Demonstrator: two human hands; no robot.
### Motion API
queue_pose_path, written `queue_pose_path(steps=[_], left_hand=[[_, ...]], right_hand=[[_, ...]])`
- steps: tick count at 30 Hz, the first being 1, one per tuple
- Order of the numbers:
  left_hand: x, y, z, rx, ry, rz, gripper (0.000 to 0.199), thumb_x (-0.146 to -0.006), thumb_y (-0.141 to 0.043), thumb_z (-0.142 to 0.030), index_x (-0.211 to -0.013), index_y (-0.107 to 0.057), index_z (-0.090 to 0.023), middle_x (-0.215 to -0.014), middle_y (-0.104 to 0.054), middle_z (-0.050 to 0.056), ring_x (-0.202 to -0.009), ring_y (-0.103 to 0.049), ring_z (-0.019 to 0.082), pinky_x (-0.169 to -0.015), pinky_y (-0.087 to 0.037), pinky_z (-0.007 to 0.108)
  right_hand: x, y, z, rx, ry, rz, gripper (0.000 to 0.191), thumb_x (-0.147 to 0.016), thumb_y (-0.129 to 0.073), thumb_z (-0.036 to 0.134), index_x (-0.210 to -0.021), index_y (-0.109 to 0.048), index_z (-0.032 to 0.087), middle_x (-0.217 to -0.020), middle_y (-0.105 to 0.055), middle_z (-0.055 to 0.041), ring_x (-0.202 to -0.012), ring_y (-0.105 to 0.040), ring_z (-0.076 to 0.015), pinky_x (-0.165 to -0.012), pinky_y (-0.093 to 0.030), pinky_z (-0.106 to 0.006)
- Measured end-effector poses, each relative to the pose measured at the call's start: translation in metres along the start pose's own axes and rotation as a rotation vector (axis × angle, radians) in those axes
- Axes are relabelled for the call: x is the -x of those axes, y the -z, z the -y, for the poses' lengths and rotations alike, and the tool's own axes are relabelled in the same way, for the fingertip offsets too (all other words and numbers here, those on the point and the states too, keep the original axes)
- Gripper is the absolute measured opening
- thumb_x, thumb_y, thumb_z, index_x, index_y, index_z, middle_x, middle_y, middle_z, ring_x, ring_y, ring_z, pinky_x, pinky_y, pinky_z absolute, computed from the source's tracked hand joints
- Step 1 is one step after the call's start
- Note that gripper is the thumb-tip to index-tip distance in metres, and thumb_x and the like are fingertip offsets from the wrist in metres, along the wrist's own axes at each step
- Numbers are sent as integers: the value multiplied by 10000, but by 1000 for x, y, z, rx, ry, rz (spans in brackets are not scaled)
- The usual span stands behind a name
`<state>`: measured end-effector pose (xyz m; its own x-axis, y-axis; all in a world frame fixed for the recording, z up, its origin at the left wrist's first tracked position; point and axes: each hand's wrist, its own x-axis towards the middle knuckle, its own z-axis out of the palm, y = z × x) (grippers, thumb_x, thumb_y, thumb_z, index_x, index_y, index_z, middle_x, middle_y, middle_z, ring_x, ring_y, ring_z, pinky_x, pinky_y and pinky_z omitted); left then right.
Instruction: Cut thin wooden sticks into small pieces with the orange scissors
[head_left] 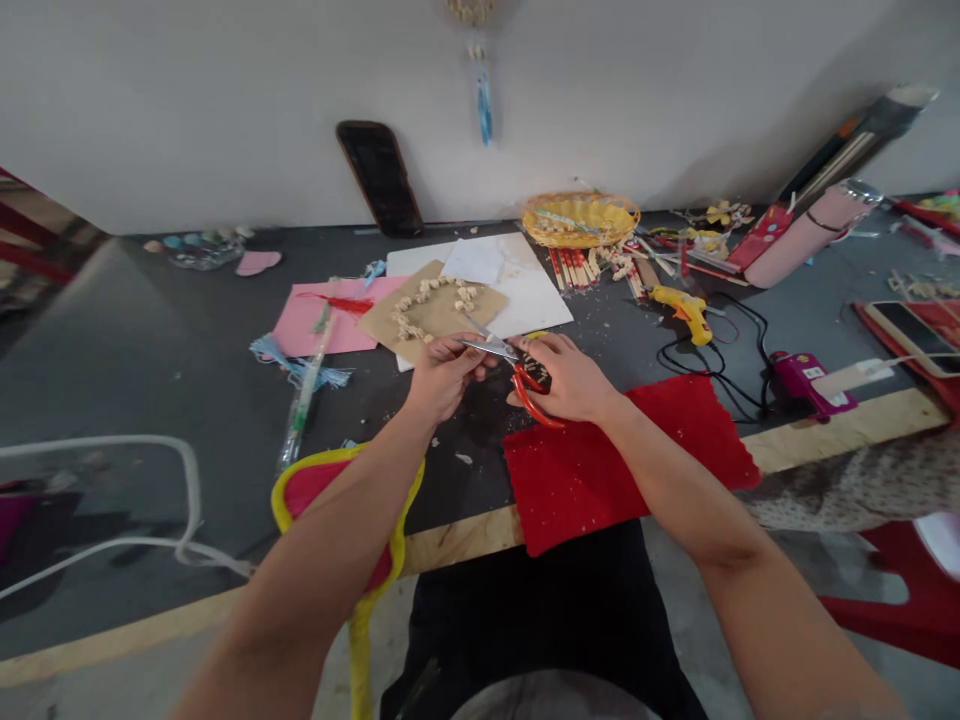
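My right hand (576, 382) is wrapped round the red-handled scissors (534, 405), whose blades point left and look parted. At the blades, my left hand (444, 376) is closed in a pinch; whatever small thing its fingers hold is too hidden to name. Just beyond both hands lies a brown paper sheet (442, 318) with a curved row of small beige pieces (409, 318) on it. A red cloth (577, 475) spreads under my right forearm. Beneath my left forearm is a red pad with yellow edging (315, 480).
A yellow glue gun (684, 312) with a black cord lies to the right, near a purple power block (814, 385). Behind stand a yellow basket (581, 220), a pink flask (810, 235) and a phone (381, 180) against the wall. A white cable (191, 490) loops at left.
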<state>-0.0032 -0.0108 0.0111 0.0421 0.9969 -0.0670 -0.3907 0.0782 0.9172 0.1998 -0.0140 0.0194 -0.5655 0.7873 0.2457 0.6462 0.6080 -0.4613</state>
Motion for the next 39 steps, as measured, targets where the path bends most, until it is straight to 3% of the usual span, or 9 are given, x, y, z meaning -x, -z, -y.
queue_pose_path(steps=[7, 12, 22, 28, 39], left_hand=[[2, -1, -1, -4, 10, 18, 317, -532, -876, -282, -718, -679, -119, -559, -675, 37, -435, -534, 73, -432, -407, 173], [0, 1, 0, -26, 7, 16, 329, -533, -877, -295, -728, -680, -117, -559, -670, 32, -431, -522, 68, -425, -396, 170], [1, -2, 2, -53, -61, 10, 275, -569, -852, -325, -683, -695, -130, -593, -649, 21, -504, -542, 83, -457, -403, 183], [-2, 5, 9, -156, -130, 34, 229, -630, -830, -318, -730, -721, -142, -621, -661, 16, -507, -530, 76, -476, -407, 187], [-1, 3, 6, -109, -75, 24, 289, -569, -859, -327, -729, -707, -141, -587, -685, 24, -472, -550, 83, -459, -415, 186]], right_hand=[[-1, -3, -2, -2, 28, -14, 784, -776, -638, 620, -1394, -443, 178, -1198, -536, -149, -1139, -494, -311, -989, -456, -473], [-2, -6, -6, -10, 61, -25, 693, -818, -609, 586, -1375, -461, 200, -1221, -568, -137, -1163, -511, -299, -1018, -436, -488], [0, -1, 6, 35, -30, -25, 633, -847, -584, 567, -1355, -492, 200, -1217, -605, -132, -1157, -561, -285, -968, -479, -429], [0, -3, 1, 24, -32, -15, 690, -818, -610, 585, -1377, -469, 206, -1229, -576, -134, -1188, -521, -306, -971, -477, -448], [-1, -3, -3, 27, 22, -17, 732, -805, -610, 610, -1367, -483, 158, -1203, -570, -152, -1156, -518, -308, -1004, -455, -462]])
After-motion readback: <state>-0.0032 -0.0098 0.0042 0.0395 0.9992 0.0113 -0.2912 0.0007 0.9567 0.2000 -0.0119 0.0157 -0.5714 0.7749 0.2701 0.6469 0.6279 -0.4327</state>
